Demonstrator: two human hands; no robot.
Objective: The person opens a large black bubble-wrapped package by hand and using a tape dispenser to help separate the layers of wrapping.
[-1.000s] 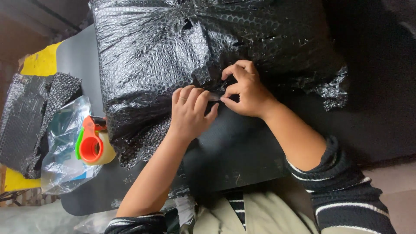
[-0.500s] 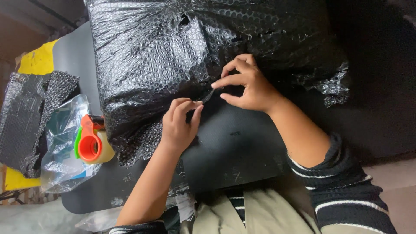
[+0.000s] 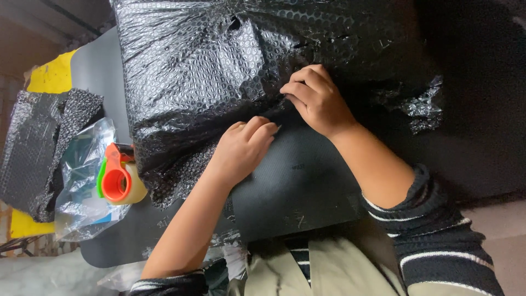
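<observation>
A large bundle wrapped in black bubble wrap (image 3: pixel 219 71) lies across a dark table (image 3: pixel 307 186). My left hand (image 3: pixel 244 151) presses on the wrap's near edge, fingers curled against it. Just to its right, my right hand (image 3: pixel 315 98) pinches the same edge of the wrap with bent fingers. Whatever is inside the wrap is hidden.
An orange and green tape dispenser (image 3: pixel 118 178) sits at the left, on a clear plastic bag (image 3: pixel 82 181). Further left lies a loose piece of black bubble wrap (image 3: pixel 41 148) over a yellow surface (image 3: pixel 52 74). Torn wrap (image 3: pixel 424 107) sticks out on the right.
Both hands were together at the wrap's edge a second ago. The left hand slid down and left, then came back up; the right hand stayed on the edge and shifted slightly.
</observation>
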